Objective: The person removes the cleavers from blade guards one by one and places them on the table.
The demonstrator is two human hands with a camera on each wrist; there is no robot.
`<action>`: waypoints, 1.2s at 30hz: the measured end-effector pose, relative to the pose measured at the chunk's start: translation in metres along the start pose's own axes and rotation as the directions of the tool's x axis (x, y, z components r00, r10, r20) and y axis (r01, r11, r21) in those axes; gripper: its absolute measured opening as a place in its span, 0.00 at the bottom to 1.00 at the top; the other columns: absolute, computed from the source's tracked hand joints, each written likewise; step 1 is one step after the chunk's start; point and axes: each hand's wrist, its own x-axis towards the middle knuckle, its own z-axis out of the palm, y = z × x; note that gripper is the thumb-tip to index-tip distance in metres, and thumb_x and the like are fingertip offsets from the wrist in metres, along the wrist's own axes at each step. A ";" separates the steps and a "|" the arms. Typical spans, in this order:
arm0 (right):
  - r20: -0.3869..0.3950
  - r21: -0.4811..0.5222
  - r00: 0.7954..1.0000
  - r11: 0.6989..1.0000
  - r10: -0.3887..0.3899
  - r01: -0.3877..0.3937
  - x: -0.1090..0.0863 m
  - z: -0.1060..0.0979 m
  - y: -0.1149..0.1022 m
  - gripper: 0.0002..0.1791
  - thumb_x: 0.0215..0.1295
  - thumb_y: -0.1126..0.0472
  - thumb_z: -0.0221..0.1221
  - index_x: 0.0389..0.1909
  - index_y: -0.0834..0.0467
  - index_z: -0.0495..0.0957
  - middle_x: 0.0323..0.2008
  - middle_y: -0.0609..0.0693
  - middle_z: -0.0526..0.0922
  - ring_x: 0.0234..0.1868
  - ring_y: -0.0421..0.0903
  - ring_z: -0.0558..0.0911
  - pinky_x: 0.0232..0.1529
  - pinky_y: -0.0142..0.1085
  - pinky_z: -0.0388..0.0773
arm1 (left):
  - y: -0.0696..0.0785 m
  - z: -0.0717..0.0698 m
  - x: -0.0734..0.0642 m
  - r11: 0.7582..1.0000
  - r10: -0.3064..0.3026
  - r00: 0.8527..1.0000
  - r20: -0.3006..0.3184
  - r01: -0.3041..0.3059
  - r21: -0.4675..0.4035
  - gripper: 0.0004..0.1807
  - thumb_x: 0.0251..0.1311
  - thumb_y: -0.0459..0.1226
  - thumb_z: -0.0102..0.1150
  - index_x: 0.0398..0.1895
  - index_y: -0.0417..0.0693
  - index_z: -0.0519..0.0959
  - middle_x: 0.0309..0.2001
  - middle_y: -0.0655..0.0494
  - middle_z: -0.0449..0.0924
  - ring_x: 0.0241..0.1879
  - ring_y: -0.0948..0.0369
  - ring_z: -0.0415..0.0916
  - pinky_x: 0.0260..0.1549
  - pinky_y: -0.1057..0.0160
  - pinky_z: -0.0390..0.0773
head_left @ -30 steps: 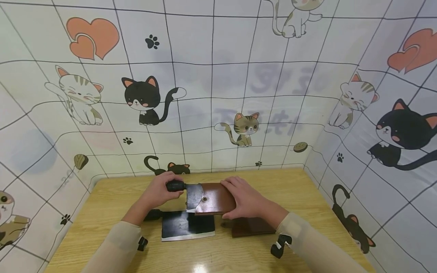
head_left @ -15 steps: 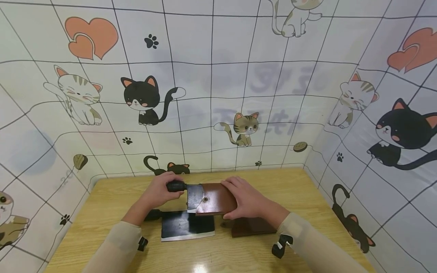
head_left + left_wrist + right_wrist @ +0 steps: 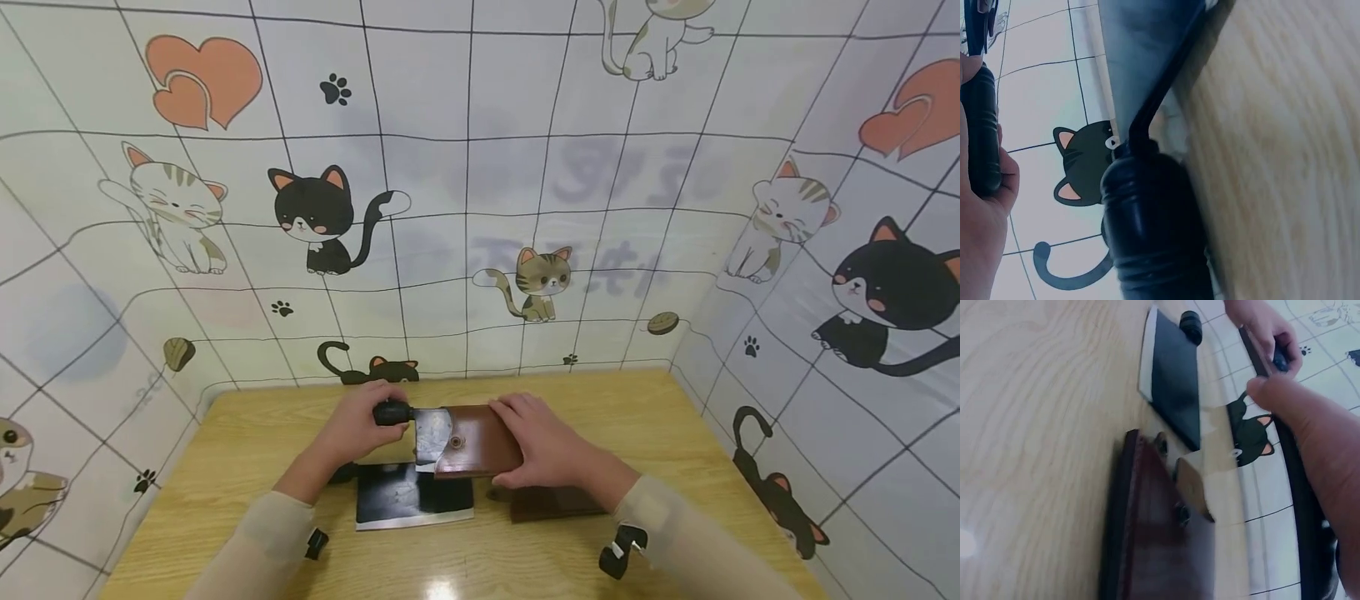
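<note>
My left hand (image 3: 366,427) grips the black handle (image 3: 392,412) of a cleaver raised above the table. Most of its blade (image 3: 431,437) is inside a brown leather sheath (image 3: 483,443) with a round snap; a strip near the handle shows. My right hand (image 3: 553,450) holds the sheath's right end, thumb below. Underneath lies a second cleaver (image 3: 412,498) with a dark blade and pale edge; its ridged handle (image 3: 1154,219) fills the left wrist view's foreground. A second brown sheath (image 3: 1166,550) lies on the table below my right hand, its strap (image 3: 1192,489) standing up.
The wooden table (image 3: 465,558) ends at a cloth wall (image 3: 427,250) printed with cats and grid lines. More of this cloth closes in both sides. Black wrist mounts (image 3: 622,550) hang below the sleeves.
Both hands, with the cleaver and sheath, have shifted slightly right and down in the head view. My left hand covers more of the second cleaver's handle. Both grips are unchanged.
</note>
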 end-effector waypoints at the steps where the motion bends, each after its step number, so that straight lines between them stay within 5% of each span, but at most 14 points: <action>1: -0.003 -0.009 1.000 1.000 -0.002 0.002 0.000 0.000 -0.001 0.69 0.52 0.25 0.76 0.85 0.59 0.61 0.76 0.55 0.69 0.76 0.55 0.68 0.75 0.56 0.68 | 0.001 0.001 0.000 1.000 -0.002 1.000 -0.013 0.002 -0.012 0.20 0.57 0.41 0.82 0.51 0.60 0.85 0.46 0.64 0.81 0.40 0.61 0.80 0.39 0.57 0.84; 6: -0.018 -0.032 1.000 0.999 0.002 -0.003 0.003 -0.002 -0.004 0.71 0.50 0.23 0.77 0.87 0.58 0.59 0.79 0.54 0.67 0.78 0.56 0.66 0.79 0.57 0.63 | 0.005 0.003 0.002 0.999 -0.006 0.999 -0.041 0.004 -0.045 0.20 0.57 0.40 0.84 0.51 0.60 0.86 0.48 0.64 0.82 0.43 0.60 0.81 0.40 0.54 0.85; 20: -0.062 -0.077 0.997 0.996 -0.048 0.043 0.005 -0.008 0.000 0.65 0.52 0.24 0.73 0.86 0.53 0.63 0.75 0.49 0.72 0.75 0.52 0.70 0.76 0.54 0.67 | -0.003 -0.004 0.000 0.999 0.013 0.995 -0.095 -0.017 -0.043 0.20 0.55 0.41 0.84 0.51 0.61 0.87 0.49 0.64 0.85 0.46 0.58 0.81 0.41 0.52 0.85; 30: -0.141 -0.092 0.988 0.995 -0.056 0.043 -0.008 -0.024 0.026 0.65 0.48 0.26 0.77 0.83 0.53 0.66 0.72 0.50 0.75 0.70 0.53 0.73 0.69 0.56 0.73 | -0.016 -0.032 -0.002 0.999 0.036 0.989 -0.140 -0.041 -0.028 0.20 0.54 0.37 0.83 0.49 0.58 0.88 0.46 0.62 0.85 0.45 0.57 0.80 0.44 0.47 0.82; 36: -0.078 -0.063 0.995 0.997 -0.057 0.052 -0.005 -0.023 0.024 0.63 0.51 0.27 0.77 0.83 0.56 0.67 0.72 0.52 0.74 0.71 0.55 0.72 0.69 0.57 0.73 | -0.019 -0.032 -0.007 1.000 0.011 0.994 -0.111 -0.011 -0.003 0.18 0.55 0.39 0.83 0.49 0.57 0.88 0.47 0.61 0.85 0.46 0.57 0.80 0.44 0.48 0.84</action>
